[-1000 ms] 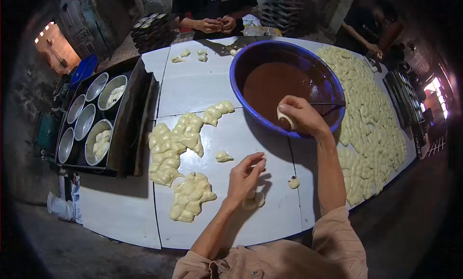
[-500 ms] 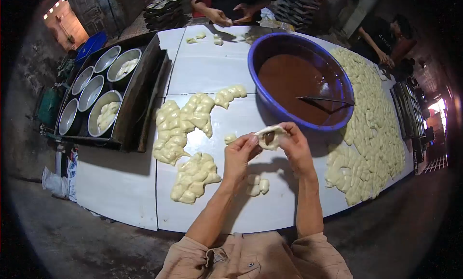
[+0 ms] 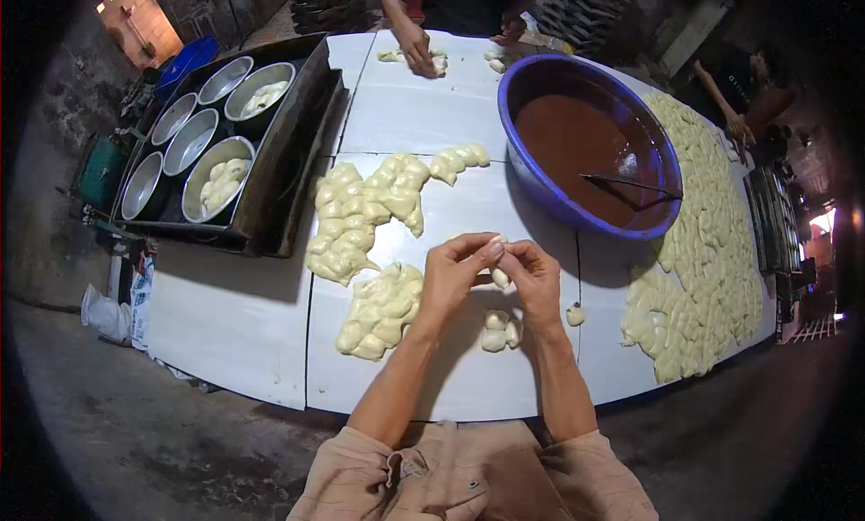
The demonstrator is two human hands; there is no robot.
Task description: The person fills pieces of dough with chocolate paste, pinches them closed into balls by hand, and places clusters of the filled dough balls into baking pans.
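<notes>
Pinched between both hands is a small piece of pale dough, its edges drawn together over the table. My left hand grips it from the left with thumb and fingers, and my right hand closes on it from the right. Just below lies a little cluster of dough balls. One small dough ball sits apart, right of my right wrist. Left of my hands is a lumpy mass of joined dough. Beyond my right hand stands a blue basin of brown filling with a dark stick in it.
A dark tray at the left holds several round metal tins, two with dough inside. More dough pieces cover the table's right side. Across the table, a person's hand handles dough; another person is at far right.
The dough, earlier stretched open with brown filling showing, is now folded closed between my fingers. My hands have come closer together. The opposite person's hand has reached down to the table.
</notes>
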